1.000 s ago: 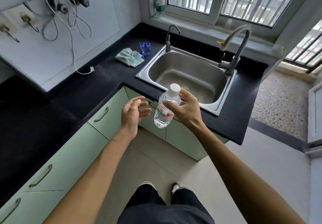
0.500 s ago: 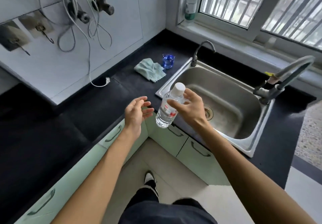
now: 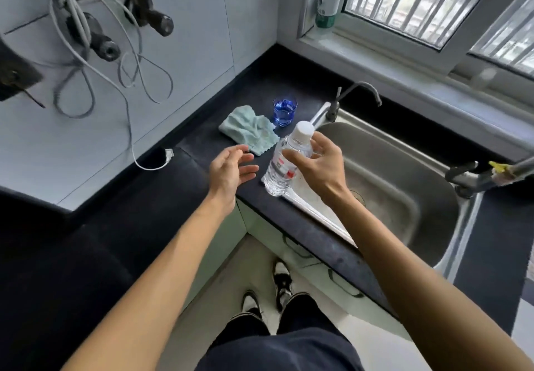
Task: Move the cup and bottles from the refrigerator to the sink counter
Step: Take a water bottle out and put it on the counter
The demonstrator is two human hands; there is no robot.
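I see my right grip (image 3: 318, 168) curled round 1 water bottle (image 3: 281, 165), tilted, base over the table (image 3: 173, 191) by the sink (image 3: 404, 168) (contact unclear). Left grip (image 3: 228, 174) relaxed, empty, beside it. Blue cup (image 3: 284, 111) by cloth (image 3: 248, 131).

1 clear plastic bottle (image 3: 276, 174), white-capped with a red-and-white label, is held tilted in the right grip (image 3: 320, 165). Its base is at the dark surface (image 3: 202, 186) beside the sink's (image 3: 390, 174) left rim; whether it touches is unclear. 1 blue glass cup (image 3: 285, 111) stands upright farther back on the surface.
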